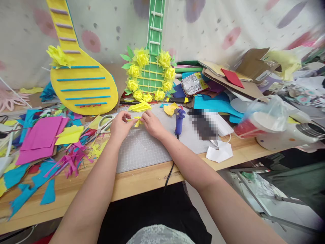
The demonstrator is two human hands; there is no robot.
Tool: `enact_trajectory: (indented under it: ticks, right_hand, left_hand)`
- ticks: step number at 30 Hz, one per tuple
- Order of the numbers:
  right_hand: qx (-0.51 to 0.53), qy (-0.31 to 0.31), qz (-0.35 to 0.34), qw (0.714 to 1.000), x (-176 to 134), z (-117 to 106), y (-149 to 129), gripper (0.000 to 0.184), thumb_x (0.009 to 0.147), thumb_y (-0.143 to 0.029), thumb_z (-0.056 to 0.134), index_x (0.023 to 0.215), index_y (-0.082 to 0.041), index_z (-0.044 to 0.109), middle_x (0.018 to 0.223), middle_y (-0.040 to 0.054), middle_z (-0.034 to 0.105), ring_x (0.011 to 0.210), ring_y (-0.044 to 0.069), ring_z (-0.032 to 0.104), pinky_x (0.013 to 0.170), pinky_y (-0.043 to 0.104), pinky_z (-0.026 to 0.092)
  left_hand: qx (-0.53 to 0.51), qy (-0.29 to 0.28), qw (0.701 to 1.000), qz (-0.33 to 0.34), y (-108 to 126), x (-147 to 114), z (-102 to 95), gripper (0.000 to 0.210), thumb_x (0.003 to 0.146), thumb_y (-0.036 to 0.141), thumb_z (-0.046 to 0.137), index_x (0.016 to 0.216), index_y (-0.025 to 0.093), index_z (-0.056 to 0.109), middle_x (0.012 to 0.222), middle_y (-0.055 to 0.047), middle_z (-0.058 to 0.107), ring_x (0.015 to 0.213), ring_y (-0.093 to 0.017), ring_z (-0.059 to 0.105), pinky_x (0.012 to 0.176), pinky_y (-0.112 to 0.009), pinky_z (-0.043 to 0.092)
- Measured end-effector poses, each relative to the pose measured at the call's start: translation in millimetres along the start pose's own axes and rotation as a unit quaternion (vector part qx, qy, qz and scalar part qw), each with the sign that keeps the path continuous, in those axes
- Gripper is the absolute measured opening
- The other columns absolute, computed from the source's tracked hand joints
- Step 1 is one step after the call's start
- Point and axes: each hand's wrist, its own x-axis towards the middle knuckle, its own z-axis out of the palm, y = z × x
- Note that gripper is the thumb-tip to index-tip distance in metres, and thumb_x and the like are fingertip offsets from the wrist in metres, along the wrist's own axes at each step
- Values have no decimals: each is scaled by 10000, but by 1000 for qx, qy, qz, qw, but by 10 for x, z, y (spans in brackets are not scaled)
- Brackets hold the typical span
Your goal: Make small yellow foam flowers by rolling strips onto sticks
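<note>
Between my two hands is a small piece of yellow paper (137,121), pinched from both sides above the grey cutting mat (144,149). My left hand (121,126) grips its left end with thumb and forefinger. On the other end, the fingers of my right hand (151,124) are closed. Just behind my hands lie more yellow paper pieces (140,106). A blue glue gun (179,122) rests on the mat to the right of my right hand. White-handled scissors (104,124) lie beside my left hand.
A yellow paper guitar (83,81) and a green one (155,51) with yellow flowers lean at the back. Coloured paper scraps (40,135) cover the left side. At right are cardboard (213,79), a cup (264,122) and a bottle (286,137) near the table edge.
</note>
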Motion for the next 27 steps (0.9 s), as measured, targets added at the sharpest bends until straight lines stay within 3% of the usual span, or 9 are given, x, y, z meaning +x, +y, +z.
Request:
enact_trajectory:
  ticks: [8,22,27]
  right_hand:
    - [-9,-13,-33,999,-13,2,65,210,917,-255,334,802,-165,485,887,66,478,796,153,434,740,284,381]
    - [51,6,-29,998,-28,-21,140,169,897,-234,383,840,-168,527,887,60,491,844,150,470,797,288,401]
    - [61,25,-42,997,-53,-45,111,159,864,-242,461,974,-181,558,957,71,527,900,165,489,815,305,405]
  left_hand:
    - [78,-6,991,111,13,-52,32,122,684,283,670,724,205,585,741,-5,599,706,-159,501,660,-290,381]
    - [51,12,991,127,-84,-10,18,104,684,259,681,666,194,602,648,7,573,615,-132,486,602,-265,390]
    - [70,20,972,222,-124,1,26,40,731,225,642,721,201,611,720,-15,610,730,-169,516,674,-293,402]
